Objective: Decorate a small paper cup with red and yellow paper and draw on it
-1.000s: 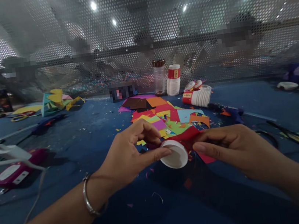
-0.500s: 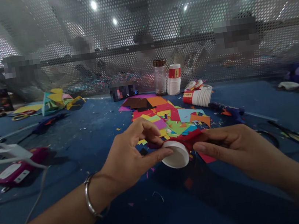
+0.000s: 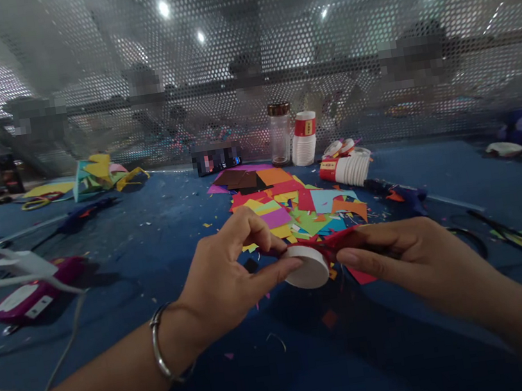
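A white paper cup (image 3: 307,271), its round end facing me, hangs over the blue table; most of its length is hidden. My left hand (image 3: 247,268) pinches the cup's left rim between thumb and fingers. A sheet of red paper (image 3: 345,240) lies against the cup's upper right side. Thumb and fingers of my right hand (image 3: 390,252) are closed on that paper's right part. Just beyond both hands is a pile of coloured paper pieces (image 3: 313,217).
Stacked paper cups (image 3: 304,144) stand beside a glass bottle (image 3: 281,137); another cup stack (image 3: 347,169) lies on its side. A glue gun (image 3: 399,195) is at the right, another glue gun (image 3: 84,215) at the left. Cables run from a purple power strip (image 3: 37,295).
The cup has tilted slightly, so its round end looks flatter. My left fingers have curled in closer to its rim. My right hand has barely moved.
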